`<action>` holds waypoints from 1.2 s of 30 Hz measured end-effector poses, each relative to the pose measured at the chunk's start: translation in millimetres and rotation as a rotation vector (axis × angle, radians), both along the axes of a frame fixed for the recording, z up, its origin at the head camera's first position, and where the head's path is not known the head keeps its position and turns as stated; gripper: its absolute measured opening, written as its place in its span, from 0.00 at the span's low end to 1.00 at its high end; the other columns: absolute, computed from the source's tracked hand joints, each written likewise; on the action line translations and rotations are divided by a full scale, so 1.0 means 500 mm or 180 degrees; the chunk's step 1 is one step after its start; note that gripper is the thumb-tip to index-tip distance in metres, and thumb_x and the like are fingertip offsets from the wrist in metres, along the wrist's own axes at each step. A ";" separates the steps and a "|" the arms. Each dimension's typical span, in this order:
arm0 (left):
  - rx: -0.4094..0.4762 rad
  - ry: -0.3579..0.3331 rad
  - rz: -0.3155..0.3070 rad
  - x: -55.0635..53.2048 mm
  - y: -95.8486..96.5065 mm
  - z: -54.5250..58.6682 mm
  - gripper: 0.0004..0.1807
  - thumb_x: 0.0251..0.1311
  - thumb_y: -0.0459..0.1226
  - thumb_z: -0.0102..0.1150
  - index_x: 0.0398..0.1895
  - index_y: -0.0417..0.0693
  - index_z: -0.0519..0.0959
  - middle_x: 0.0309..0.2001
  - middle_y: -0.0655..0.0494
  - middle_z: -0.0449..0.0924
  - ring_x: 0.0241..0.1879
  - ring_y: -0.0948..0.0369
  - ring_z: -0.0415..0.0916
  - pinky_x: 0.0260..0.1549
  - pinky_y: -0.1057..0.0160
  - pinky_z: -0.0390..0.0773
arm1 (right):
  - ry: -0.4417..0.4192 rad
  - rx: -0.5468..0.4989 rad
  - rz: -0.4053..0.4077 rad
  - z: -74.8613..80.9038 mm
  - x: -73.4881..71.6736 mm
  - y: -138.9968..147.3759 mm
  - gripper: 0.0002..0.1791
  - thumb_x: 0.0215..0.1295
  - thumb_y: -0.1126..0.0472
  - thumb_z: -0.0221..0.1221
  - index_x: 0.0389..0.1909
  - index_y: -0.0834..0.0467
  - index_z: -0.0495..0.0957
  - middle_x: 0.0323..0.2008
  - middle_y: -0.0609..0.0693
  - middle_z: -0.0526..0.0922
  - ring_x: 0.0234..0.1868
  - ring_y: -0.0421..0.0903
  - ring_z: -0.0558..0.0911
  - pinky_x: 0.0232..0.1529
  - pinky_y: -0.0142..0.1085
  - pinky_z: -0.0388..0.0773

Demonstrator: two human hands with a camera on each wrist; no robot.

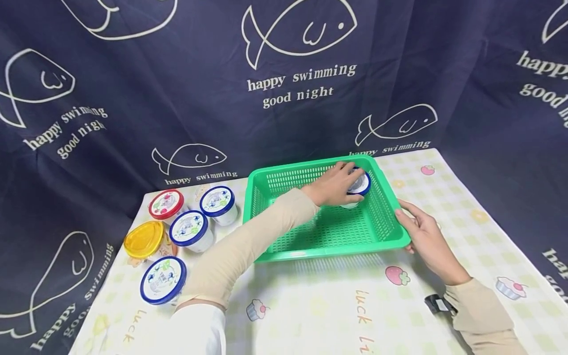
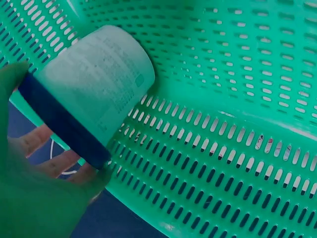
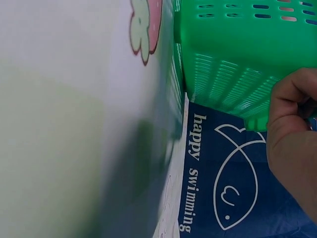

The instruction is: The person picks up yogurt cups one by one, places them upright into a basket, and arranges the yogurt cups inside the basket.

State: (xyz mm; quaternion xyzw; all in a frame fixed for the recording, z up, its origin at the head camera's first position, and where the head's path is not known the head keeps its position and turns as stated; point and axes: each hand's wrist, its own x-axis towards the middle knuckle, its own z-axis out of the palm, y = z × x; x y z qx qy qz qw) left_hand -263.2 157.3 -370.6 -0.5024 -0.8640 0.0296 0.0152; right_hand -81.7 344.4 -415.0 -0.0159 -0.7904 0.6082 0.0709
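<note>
My left hand reaches into a green plastic basket and grips a white tub with a blue lid near the basket's far right corner. In the left wrist view, the fingers and thumb spread around the tub's blue lid, and its white body is close to the perforated basket wall. My right hand holds the basket's right rim, thumb on the upper side and fingers curled beneath. The right wrist view catches part of that hand against the basket's outer wall.
Left of the basket stand several lidded tubs: one red-lidded, one yellow-lidded, and three blue-lidded, the nearest beside my left sleeve. A patterned cloth covers the table. A dark blue fish-print curtain hangs behind.
</note>
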 end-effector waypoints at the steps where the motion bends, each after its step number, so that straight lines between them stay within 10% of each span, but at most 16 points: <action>1: -0.0002 0.0012 0.0017 0.002 -0.001 -0.001 0.39 0.68 0.63 0.47 0.76 0.56 0.57 0.72 0.50 0.58 0.70 0.51 0.57 0.64 0.54 0.64 | -0.0005 0.0001 -0.0002 0.000 0.000 0.000 0.32 0.79 0.51 0.48 0.73 0.67 0.58 0.13 0.44 0.69 0.09 0.39 0.68 0.10 0.38 0.66; 11: 0.0015 -0.0161 0.0160 0.011 -0.025 0.018 0.47 0.63 0.70 0.44 0.80 0.64 0.45 0.78 0.48 0.45 0.76 0.50 0.44 0.67 0.43 0.56 | -0.0050 -0.0086 0.0026 0.000 -0.002 -0.004 0.33 0.78 0.51 0.48 0.74 0.66 0.56 0.14 0.45 0.71 0.09 0.40 0.68 0.10 0.38 0.65; 36: 0.0143 -0.0160 0.0151 0.048 -0.105 0.043 0.44 0.65 0.66 0.48 0.79 0.62 0.50 0.75 0.48 0.52 0.74 0.50 0.49 0.67 0.41 0.56 | -0.0042 -0.0280 -0.0019 -0.004 -0.003 -0.004 0.31 0.77 0.54 0.52 0.73 0.65 0.58 0.14 0.45 0.71 0.08 0.39 0.66 0.09 0.40 0.61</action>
